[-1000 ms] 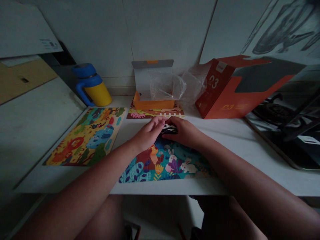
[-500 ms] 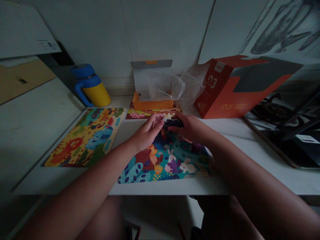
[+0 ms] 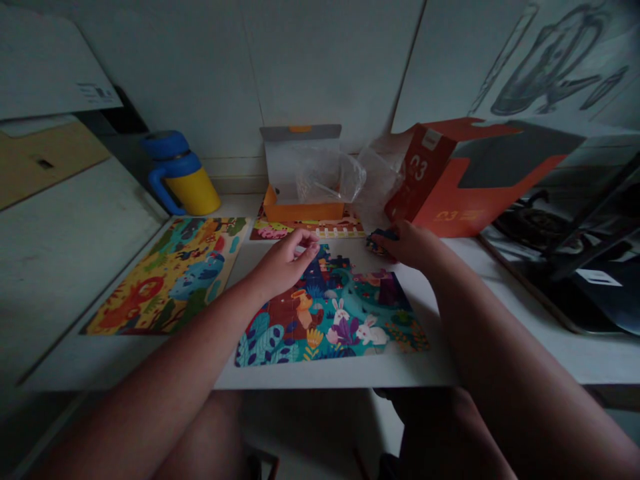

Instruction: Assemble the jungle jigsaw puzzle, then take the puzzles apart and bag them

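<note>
A jigsaw puzzle [image 3: 320,327] with a bear and white rabbits lies on the white table, its upper edge ragged with loose-shaped gaps. Above its top left part is my left hand [image 3: 287,263], thumb and fingertips curled together in a pinch; whatever is between them is hidden or too small to name. To the upper right of the puzzle, my right hand [image 3: 413,243] grips a small bunch of dark puzzle pieces [image 3: 379,241], close to the table top.
A yellow animal puzzle [image 3: 170,280] lies at the left, with a blue and yellow mug [image 3: 185,177] behind it. At the back, an open orange box [image 3: 305,212] with clear plastic [image 3: 330,177] sits on another puzzle [image 3: 273,229]. Right stand a big orange box [image 3: 450,187] and a stove [image 3: 545,267].
My right hand has moved right, away from my left hand, carrying the dark puzzle pieces off the puzzle's top. My left hand has shifted slightly left. More of the puzzle shows.
</note>
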Motion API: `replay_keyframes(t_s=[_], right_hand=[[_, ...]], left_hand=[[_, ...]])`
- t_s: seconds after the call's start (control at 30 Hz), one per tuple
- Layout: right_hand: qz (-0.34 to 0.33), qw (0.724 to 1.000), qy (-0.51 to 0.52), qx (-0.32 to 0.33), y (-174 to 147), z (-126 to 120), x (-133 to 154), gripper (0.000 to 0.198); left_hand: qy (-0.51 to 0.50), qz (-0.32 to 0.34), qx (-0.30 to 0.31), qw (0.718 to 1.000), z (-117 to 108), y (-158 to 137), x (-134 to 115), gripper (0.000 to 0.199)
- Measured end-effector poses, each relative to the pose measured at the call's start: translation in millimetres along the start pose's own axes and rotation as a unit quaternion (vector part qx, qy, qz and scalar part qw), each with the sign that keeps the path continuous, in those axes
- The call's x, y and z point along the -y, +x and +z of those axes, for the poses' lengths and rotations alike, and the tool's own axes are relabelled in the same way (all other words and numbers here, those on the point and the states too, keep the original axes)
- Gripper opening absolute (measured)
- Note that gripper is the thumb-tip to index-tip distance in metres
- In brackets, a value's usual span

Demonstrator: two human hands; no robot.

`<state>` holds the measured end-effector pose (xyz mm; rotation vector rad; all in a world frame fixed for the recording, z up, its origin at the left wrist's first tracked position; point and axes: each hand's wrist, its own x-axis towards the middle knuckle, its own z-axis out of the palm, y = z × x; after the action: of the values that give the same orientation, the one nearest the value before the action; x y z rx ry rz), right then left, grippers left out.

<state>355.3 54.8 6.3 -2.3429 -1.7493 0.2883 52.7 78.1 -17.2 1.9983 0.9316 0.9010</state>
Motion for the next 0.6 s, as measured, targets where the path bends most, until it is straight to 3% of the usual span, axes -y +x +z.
replay_keyframes(t_s=[0.17,0.3,0.43,0.6], right_hand=[[-0.043,0.994,-0.102,-0.022,-2,6,3,0.055],[-0.031,0.994,-0.092,-0.042,-5,6,-2,0.066],[-0.079,0.993,-0.062,-0.056,-11,1,-7,0.081],[-0.139,0.987,-0.08,-0.018,-11,2,-9,0.061]], left_hand=[[0.027,0.009,0.001,1.0,-4,1,3,0.022],[0.034,0.002,0.004,0.999,-6,0,2,0.021],[0.027,-0.001,0.01,1.0,-8,-1,1,0.025],[0.045,-0.001,0.005,0.999,-11,-1,-4,0.022]])
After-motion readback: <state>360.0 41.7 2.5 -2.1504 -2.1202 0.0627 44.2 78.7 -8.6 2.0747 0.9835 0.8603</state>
